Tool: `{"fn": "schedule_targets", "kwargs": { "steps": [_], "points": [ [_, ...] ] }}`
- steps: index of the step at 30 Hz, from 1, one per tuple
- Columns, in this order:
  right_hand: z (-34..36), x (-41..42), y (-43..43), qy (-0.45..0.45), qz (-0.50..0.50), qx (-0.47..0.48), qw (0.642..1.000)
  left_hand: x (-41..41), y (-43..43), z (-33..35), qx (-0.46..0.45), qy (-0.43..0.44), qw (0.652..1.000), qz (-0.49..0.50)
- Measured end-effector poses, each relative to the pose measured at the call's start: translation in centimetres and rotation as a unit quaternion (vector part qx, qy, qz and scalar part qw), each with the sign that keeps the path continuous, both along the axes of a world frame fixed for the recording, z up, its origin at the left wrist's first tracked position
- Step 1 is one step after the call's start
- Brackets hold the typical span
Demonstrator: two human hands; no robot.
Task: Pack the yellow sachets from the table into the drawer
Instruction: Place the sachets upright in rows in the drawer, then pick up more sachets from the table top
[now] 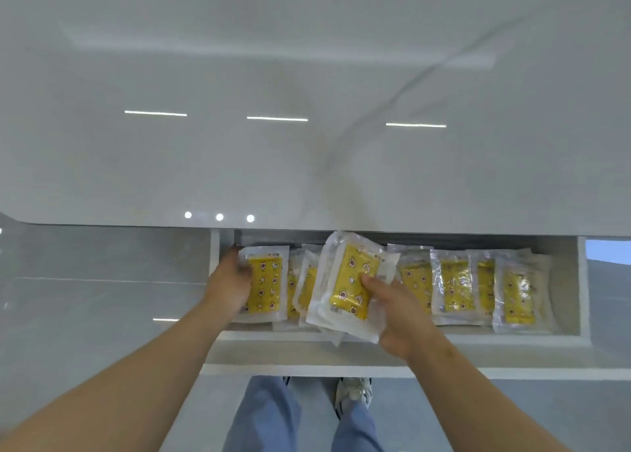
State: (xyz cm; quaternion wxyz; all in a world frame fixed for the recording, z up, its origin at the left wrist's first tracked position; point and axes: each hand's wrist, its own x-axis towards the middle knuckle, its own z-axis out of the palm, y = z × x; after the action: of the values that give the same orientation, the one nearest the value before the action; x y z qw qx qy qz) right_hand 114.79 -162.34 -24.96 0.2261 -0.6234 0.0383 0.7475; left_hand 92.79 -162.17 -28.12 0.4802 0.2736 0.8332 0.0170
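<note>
Over the drawer's middle: stack [348, 281] of yellow sachets in clear wrap, tilted, its top corner reaching the table edge. It is held by the right hand [399, 315], thumb pressed on the top sachet's yellow panel, fingers curled beneath, clamped on the stack.

Drawer [582, 287]: white, pulled open below the table, seen from above.

Contents, left end: end sachet [264, 284], lying flat, yellow panel with small printed figures. The left hand [228, 284] is at its left edge, fingers close together over that edge; pinching or merely pressing, cannot tell, as the fingertips are blurred.

Contents, middle: a few sachets partly hidden under the stack.

Contents, right half: row of sachets [456, 287], overlapping side by side and reaching near the right wall.

Table [307, 110]: glossy white top with a faint grey vein, reflecting strip lights and three round lights.

Below the drawer front: blue trousers [266, 417] and a pale shoe [355, 393].

Floor [85, 281]: grey, glossy tiles.
</note>
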Motion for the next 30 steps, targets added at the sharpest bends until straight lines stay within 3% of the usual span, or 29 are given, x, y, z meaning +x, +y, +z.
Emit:
{"fn": "schedule_targets", "kwargs": {
  "steps": [3, 5, 9, 12, 15, 18, 25, 30],
  "points": [
    [-1.3, -1.9, 0.0, 0.046, 0.001, -0.053, 0.997, -1.0, -0.3, -1.5, -0.021, 0.052, 0.991, -0.125],
    [-2.2, -3.4, 0.2, 0.025, 0.017, -0.061, 0.998, -1.4, -0.5, -1.6, -0.031, 0.09, 0.972, -0.216],
    [-3.1, -5.3, 1.4, -0.136, 0.106, -0.002, 0.985, -0.9, -1.1, -0.1, -0.031, 0.183, 0.908, -0.375],
    [-2.7, -5.4, 1.8, -0.221, 0.201, 0.047, 0.953, -0.5, -1.5, 0.4, 0.055, 0.207, 0.866, -0.451],
    [-2.2, -5.0, 1.7, -0.251, 0.289, 0.081, 0.92, 0.4, -1.3, -0.5, 0.079, 0.074, 0.88, -0.463],
    [-2.1, -4.2, 1.4, -0.286, 0.363, 0.111, 0.88, 2.0, -1.1, -1.6, 0.018, -0.02, 0.899, -0.437],
    [-2.4, 0.0, -0.1, -0.301, 0.381, 0.054, 0.873, 2.8, -3.0, -2.3, 0.055, 0.137, 0.869, -0.472],
    [-3.2, 1.2, -0.7, -0.38, 0.466, 0.074, 0.796, 2.4, -3.4, -2.1, 0.038, 0.198, 0.887, -0.415]
  ]
}}
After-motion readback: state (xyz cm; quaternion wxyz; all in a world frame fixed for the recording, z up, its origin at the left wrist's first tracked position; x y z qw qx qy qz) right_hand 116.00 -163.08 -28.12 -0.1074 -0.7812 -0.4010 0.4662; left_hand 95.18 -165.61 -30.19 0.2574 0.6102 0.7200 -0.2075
